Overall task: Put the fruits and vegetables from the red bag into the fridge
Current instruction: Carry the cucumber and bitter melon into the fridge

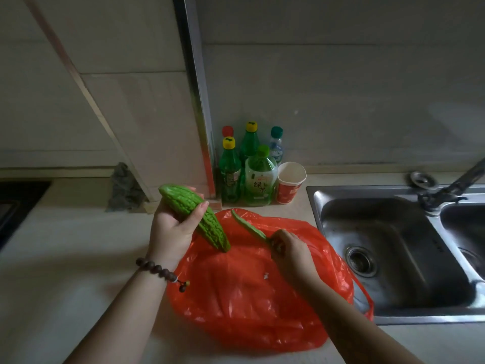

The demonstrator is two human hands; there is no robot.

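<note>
Red bag (252, 298) lies crumpled on the pale surface (65, 258), and above its far half the left hand (173, 227) has its fingers wrapped round a bumpy green gourd (196, 216), tip tilted down toward the bag. Over the bag's far right side, the right hand (291, 253) pinches a slim green pod (249, 227) by one end. Beyond the bag stand bottles (246, 166) and a paper cup (290, 182), the sink (393, 245) to the bag's right.

I see a home kitchen: steel sink (388, 248) with tap (456, 185) at right, tiled wall (341, 88), drink bottles (246, 166) on the counter (65, 245).
</note>
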